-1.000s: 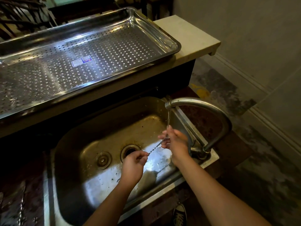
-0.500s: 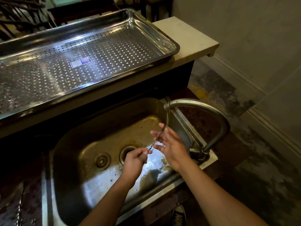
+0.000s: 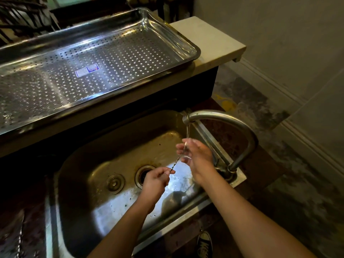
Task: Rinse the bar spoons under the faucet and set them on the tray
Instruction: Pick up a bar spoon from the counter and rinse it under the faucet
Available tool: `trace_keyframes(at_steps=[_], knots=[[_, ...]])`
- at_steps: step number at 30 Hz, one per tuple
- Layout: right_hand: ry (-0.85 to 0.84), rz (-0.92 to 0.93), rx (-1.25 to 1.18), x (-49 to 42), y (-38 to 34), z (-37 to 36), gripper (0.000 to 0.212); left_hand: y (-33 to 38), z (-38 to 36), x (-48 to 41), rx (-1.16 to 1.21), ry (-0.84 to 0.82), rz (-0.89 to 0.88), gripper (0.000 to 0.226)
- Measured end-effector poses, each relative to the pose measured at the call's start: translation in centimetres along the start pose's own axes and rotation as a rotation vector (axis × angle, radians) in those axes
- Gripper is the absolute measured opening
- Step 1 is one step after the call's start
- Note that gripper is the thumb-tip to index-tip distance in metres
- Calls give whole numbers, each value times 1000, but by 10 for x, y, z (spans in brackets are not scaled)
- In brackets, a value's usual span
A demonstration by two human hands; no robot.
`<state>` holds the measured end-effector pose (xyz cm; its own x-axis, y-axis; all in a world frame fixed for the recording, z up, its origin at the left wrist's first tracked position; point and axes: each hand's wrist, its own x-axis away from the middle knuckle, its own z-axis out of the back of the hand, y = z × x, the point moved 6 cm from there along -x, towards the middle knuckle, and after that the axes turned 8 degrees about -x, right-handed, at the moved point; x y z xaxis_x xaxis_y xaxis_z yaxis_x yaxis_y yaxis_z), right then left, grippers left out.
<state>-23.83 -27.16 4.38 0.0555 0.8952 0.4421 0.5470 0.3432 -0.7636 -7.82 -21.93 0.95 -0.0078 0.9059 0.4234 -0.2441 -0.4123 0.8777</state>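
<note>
Holding the thin, twisted steel bar spoon (image 3: 178, 160) by its lower end, the left hand (image 3: 156, 180) pinches the stem between thumb and fingertips, below and to the left of the curved grey metal faucet (image 3: 223, 118). The long axis of the spoon rises slantwise from this pinch, up and to the right, until its upper end is directly under the faucet mouth, in the thin stream of water (image 3: 188, 131). The right hand (image 3: 198, 159) waits there with fingers loosely spread and almost straight; they touch the wet end but do not close around it. So the left hand alone carries the spoon. The wide perforated steel tray (image 3: 193, 47) lies behind the faucet, to its left and higher. I judge that the left hand, being nearer to the tray, should carry the spoon there.
</note>
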Motion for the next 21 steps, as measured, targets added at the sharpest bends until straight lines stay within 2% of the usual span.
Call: trace_keyframes(at_steps=[1,4,8,11,13,15,18,21], knots=[[-25,-13,-1,3,4,-2,11,-1,0,0,15,5,9,28],[-97,-67,120,11,23,-3,7,0,0,0,36,28,7,26],[-30,-43,60,5,5,-3,30,1,-3,2,39,10,2,25],[-87,-35,21,7,2,-10,9,5,-7,0,67,8,-4,24],[-134,-57,108,13,13,-11,9,11,-8,-3,54,10,-26,21],[-105,-50,140,14,11,-8,11,15,-9,-5,31,-8,-42,21],[7,-32,32,3,-10,-2,33,11,-10,-5,36,-51,-16,23],[-120,-7,-158,-3,-16,-7,23,8,-9,-4,73,-60,11,24]])
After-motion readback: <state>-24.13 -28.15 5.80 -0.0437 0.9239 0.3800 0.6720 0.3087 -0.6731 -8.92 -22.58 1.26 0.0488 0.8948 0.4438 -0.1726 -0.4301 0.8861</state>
